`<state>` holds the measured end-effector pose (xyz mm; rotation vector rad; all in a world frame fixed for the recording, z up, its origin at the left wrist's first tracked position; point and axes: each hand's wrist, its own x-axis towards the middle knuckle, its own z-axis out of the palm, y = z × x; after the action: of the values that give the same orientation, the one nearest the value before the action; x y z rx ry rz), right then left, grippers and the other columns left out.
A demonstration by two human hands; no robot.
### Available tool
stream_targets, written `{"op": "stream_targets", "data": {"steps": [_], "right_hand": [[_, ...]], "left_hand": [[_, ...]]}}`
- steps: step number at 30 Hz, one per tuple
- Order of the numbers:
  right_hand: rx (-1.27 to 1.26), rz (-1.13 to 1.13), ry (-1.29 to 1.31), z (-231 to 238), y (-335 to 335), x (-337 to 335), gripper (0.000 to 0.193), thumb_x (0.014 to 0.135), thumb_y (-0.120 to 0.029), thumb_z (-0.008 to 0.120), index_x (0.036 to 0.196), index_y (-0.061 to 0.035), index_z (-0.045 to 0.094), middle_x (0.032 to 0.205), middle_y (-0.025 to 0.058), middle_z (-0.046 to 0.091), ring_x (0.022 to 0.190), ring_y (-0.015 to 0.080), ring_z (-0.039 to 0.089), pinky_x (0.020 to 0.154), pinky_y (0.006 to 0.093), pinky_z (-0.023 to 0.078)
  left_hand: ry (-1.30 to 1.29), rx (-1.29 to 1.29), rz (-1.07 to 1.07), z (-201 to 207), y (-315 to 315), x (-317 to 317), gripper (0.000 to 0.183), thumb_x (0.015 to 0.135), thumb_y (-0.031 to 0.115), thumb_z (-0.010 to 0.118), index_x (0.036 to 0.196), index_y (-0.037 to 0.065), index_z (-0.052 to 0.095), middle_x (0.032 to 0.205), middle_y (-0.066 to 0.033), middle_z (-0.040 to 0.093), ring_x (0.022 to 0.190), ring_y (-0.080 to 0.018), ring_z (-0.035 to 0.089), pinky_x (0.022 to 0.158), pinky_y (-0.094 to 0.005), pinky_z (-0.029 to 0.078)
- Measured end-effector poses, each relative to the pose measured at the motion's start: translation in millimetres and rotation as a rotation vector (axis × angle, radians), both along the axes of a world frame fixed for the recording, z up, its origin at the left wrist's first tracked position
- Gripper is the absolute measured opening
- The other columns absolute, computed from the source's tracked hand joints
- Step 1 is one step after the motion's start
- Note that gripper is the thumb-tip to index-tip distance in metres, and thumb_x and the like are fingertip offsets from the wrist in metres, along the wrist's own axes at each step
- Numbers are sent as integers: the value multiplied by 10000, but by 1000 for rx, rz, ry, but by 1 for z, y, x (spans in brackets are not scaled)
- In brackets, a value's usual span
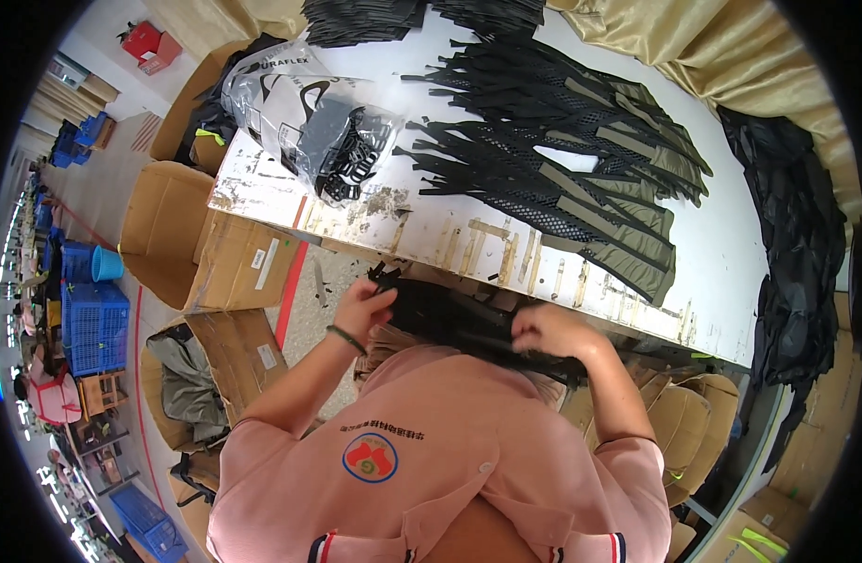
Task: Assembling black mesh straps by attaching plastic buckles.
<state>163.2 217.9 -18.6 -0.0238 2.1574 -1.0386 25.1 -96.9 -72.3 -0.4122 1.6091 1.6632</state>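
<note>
Below the table's front edge, a black fabric piece [450, 317] lies across my lap. At its left end, my left hand [363, 310] pinches it between thumb and fingers, near a small dark strap end. My right hand [549, 330] is closed at the piece's right part, with its fingers curled against the fabric; their tips are partly hidden. On the white table [356, 220] in front lie several black mesh and olive fabric pieces [581, 159] with black straps, fanned out in rows. A clear plastic bag [309, 122] holding black buckles [354, 159] rests at the table's left.
Open cardboard boxes [248, 263] stand left of the table, one with grey fabric [196, 380] inside. Black fabric [792, 253] hangs over the table's right end. Dark strips [365, 21] are stacked at the back. Blue crates [98, 324] stand farther left.
</note>
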Motion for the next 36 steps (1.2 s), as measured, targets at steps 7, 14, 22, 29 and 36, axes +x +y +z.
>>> {"op": "stream_targets", "data": {"steps": [7,14,22,29,36], "right_hand": [[591,-554,1097,15,25,-83,192,709,-120,707,861,-42,619,870,112,561,883,298,522,801,374,399],[454,-381,852,-5,29,-75,175,729,-103,693,882,-53,625,827,102,609,836,254,559,780,351,406],[-73,-438,353,-3,60,-43,126,780,-42,665,887,-28,602,755,77,597,715,147,520,713,276,436],[345,-231,1021,12,5,-72,397,765,-81,648,1142,-41,531,926,183,637,865,338,616,760,377,480],[-87,-385,685,-41,-37,-104,246,835,-108,587,1067,-28,602,928,183,635,862,366,594,758,381,474]], "left_hand": [[1055,-411,-238,13,13,-16,345,754,151,731,1016,42,535,936,-108,491,722,-173,493,582,-268,433],[1838,-355,-512,50,114,-59,258,741,160,686,964,74,588,1064,-116,555,1010,-316,526,860,-432,420],[1357,-240,-1040,25,113,-81,133,806,150,622,907,64,638,816,-78,634,764,-277,605,704,-362,479],[629,-1,-733,22,97,-66,78,824,58,619,895,43,592,752,-59,627,655,-117,596,572,-255,479],[1266,-365,-650,19,79,-105,196,776,78,670,919,24,548,815,-120,604,790,-262,622,659,-315,497]]}}
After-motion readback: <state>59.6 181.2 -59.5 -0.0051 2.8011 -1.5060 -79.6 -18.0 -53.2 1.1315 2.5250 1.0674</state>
